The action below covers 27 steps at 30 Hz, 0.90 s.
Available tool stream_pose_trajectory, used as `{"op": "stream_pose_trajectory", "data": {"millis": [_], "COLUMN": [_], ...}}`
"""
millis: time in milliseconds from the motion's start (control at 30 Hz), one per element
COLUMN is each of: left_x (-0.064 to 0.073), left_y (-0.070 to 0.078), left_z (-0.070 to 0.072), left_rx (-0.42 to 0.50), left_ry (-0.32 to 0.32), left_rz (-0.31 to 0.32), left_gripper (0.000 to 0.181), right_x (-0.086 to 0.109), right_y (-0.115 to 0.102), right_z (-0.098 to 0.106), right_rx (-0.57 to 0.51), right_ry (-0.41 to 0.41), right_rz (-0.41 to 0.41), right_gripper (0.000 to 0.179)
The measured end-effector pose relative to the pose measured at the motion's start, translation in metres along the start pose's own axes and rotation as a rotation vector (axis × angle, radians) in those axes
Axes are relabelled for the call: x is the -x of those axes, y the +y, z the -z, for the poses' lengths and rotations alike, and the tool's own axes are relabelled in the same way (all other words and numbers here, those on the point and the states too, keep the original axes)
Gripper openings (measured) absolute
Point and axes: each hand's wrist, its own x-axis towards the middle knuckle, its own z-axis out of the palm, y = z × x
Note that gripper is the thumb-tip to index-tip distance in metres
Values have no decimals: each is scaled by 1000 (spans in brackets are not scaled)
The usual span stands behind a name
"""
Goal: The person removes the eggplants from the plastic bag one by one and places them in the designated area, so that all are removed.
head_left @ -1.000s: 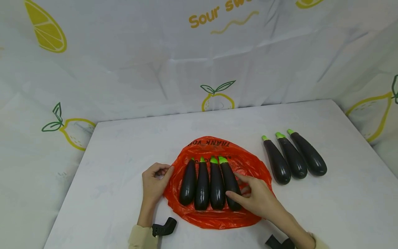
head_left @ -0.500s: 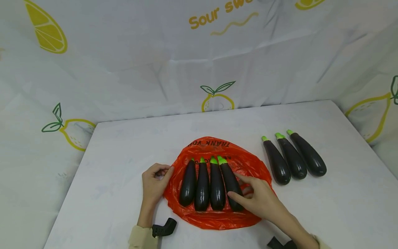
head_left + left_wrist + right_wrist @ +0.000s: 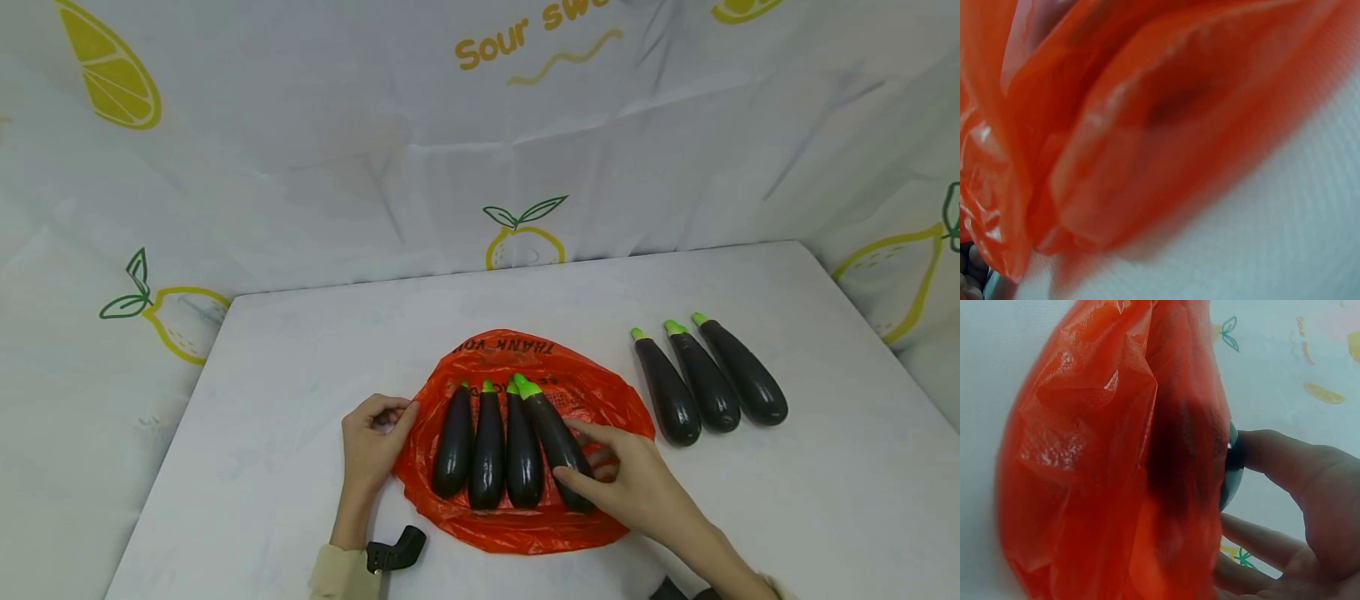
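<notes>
A red plastic bag (image 3: 517, 537) printed "THANK YOU" lies spread on the table, with several dark eggplants (image 3: 450, 446) in a row on it, green stems pointing away. My right hand (image 3: 637, 479) grips the rightmost eggplant (image 3: 558, 442) between thumb and fingers; it slants, its stem end overlapping the neighbouring one. In the right wrist view the eggplant (image 3: 1233, 472) shows only partly behind the bag. My left hand (image 3: 375, 437) pinches the bag's left edge between thumb and forefinger. Red bag folds (image 3: 1129, 144) fill much of the left wrist view, where the pinching fingertips are hidden.
Three more eggplants (image 3: 705, 383) lie side by side on the white table (image 3: 277, 433), right of the bag. A white curtain (image 3: 337, 167) with lemon prints hangs behind the table. A black wrist mount (image 3: 397, 550) sits at my left sleeve.
My right hand has shifted slightly right with the rightmost eggplant's near end, so that eggplant slants more and its stem has swung left. My left hand has stayed put.
</notes>
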Motion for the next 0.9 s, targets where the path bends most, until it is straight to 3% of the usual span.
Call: {"op": "stream_pose_trajectory", "data": {"millis": [400, 900], "left_x": [0, 0], "left_y": [-1, -1], "left_z": [0, 1], "left_rx": [-31, -19], "left_ry": [1, -7], "left_rz": [0, -5], "left_gripper": [6, 3], "right_x": [5, 6], "right_y": [-2, -1], "right_z": [4, 11], "right_rx": [2, 23], "right_ry": [42, 100], "right_rz": [-19, 59], "right_gripper": [58, 54]}}
